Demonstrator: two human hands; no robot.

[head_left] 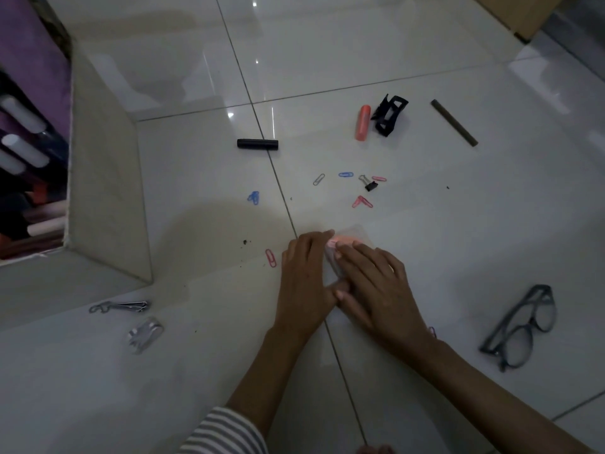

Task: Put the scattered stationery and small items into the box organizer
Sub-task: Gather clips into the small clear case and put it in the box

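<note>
Head view, dim light. Person is seated on a tiled floor.

Both hands meet over a small clear pouch with something pink inside. It lies on the floor straight ahead, well apart from the cardboard box at the left.
- Left hand: fingers fairly straight, laid flat on the pouch's left edge, gripping nothing.
- Right hand: fingers also straight, spread across the pouch top, pressing it down.
- The thumbs touch near the pouch's near end. Whether either thumb pinches the plastic is too dark to tell.

Judgement: the flat two-handed press likely steadies or closes the pouch so its contents stay in before it is lifted.

Not yet in the box:
- loose paper clips and a binder clip just beyond the hands
- one pink clip just left of the left hand
- further out, an orange marker beside a black hair claw, a black tube and a brown stick
- a nail clipper near the box corner
- glasses at the right

Task is at an early stage.
</note>
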